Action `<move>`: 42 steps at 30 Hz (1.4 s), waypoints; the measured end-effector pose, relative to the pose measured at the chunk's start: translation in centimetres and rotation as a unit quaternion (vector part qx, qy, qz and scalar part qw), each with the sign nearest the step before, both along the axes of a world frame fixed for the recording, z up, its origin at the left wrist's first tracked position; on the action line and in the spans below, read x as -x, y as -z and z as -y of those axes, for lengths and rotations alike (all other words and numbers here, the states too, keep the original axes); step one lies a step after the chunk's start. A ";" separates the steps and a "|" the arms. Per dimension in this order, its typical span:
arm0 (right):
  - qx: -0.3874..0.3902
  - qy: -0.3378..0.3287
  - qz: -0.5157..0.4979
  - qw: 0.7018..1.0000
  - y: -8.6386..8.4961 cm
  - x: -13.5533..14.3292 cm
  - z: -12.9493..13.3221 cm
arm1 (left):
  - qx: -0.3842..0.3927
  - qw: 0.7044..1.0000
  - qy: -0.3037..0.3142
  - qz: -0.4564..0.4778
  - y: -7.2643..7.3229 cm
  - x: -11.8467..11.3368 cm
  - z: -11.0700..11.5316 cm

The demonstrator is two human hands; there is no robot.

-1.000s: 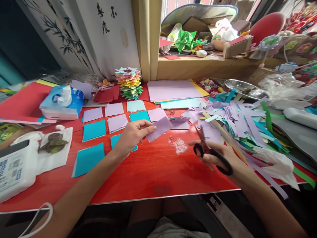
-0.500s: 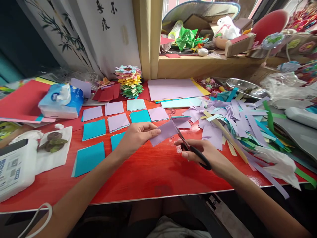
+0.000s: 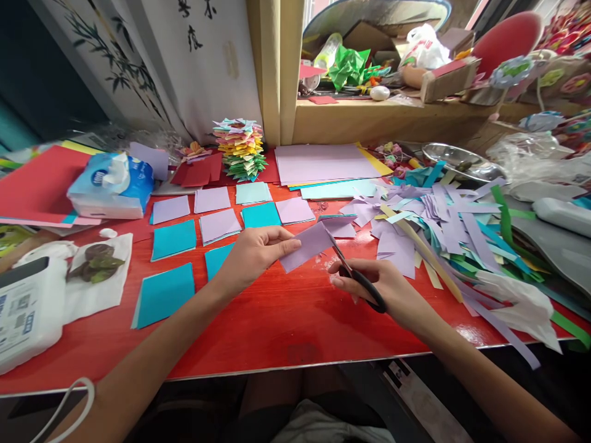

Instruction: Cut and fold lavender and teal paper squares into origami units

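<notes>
Between its thumb and fingers my left hand [image 3: 264,251] pinches a lilac piece of paper [image 3: 306,247] above the red table [image 3: 277,332]. My right hand [image 3: 376,283] grips black-handled scissors [image 3: 364,288], and their blades meet the paper's upper right edge. Just behind the held piece lie more lilac slips [image 3: 340,227]. Stacks of square paper, such as a teal stack [image 3: 173,239] and a lilac stack [image 3: 220,225], sit in rows beyond and left of my left hand. Part of one teal stack [image 3: 218,261] is hidden by that hand.
A heap of paper strips [image 3: 443,221] covers the right side. At the back stand a folded-paper tower [image 3: 241,151] and large lilac sheets [image 3: 318,165]. A tissue pack [image 3: 111,187] and a white box [image 3: 34,314] are on the left; a metal bowl [image 3: 462,161] is at back right.
The scissor handles have come closer together as my right fingers closed, and the blades look more nearly shut. My left hand keeps its hold on the paper in nearly the same place.
</notes>
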State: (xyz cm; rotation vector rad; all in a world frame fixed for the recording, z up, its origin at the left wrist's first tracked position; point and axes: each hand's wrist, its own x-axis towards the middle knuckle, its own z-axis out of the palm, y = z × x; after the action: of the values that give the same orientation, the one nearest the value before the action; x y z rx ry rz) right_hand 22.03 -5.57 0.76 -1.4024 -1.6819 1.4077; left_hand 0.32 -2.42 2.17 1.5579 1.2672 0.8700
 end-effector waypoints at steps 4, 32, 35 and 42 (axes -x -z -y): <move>0.016 0.004 -0.002 1.000 -0.2 0.3 0.1 | -0.002 1.000 0.007 0.000 0.0 0.0 0.0; -0.009 0.005 -0.011 1.000 0.3 0.8 0.2 | -0.011 0.999 0.040 -0.025 0.0 -0.1 0.2; -0.009 -0.002 -0.015 1.000 0.3 0.7 0.2 | -0.014 0.999 0.040 -0.026 0.0 -0.2 0.2; -0.020 0.001 -0.011 1.000 0.4 0.9 0.2 | -0.008 0.999 0.030 -0.033 0.2 -0.1 0.1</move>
State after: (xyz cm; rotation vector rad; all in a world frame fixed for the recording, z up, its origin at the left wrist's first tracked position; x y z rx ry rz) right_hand 21.18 -5.81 0.36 -1.3607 -1.6861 1.3754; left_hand 0.47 -2.54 2.00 1.6406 1.2572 0.7977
